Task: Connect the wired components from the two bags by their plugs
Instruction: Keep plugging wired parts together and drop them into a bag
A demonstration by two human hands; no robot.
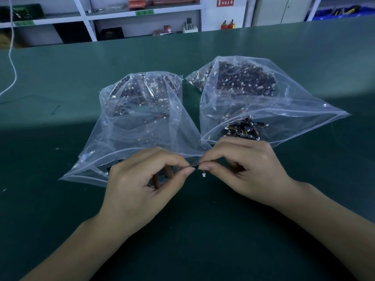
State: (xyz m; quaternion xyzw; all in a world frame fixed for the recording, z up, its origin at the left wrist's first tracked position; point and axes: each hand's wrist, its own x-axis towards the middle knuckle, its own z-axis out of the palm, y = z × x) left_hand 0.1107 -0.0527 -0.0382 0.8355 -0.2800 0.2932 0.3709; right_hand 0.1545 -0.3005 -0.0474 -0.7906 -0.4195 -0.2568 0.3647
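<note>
Two clear plastic bags lie open on the green table, both full of small black components with thin wires and white plugs. The left bag [132, 126] sits just beyond my left hand [142, 185]; the right bag [253, 102] lies beyond my right hand [243, 169]. Both hands meet in front of the bags, and thumb and forefinger of each pinch a small black wired component [194, 166] between them. A white plug [203, 175] dangles just below my right fingertips. Whether the two pieces are joined is hidden by my fingers.
The green table [182, 240] stretches wide around the bags. A white cord [12, 57] hangs down at the far left. Behind the table stand white shelves [121, 15] with boxes, and blue bins [341, 13] at the far right.
</note>
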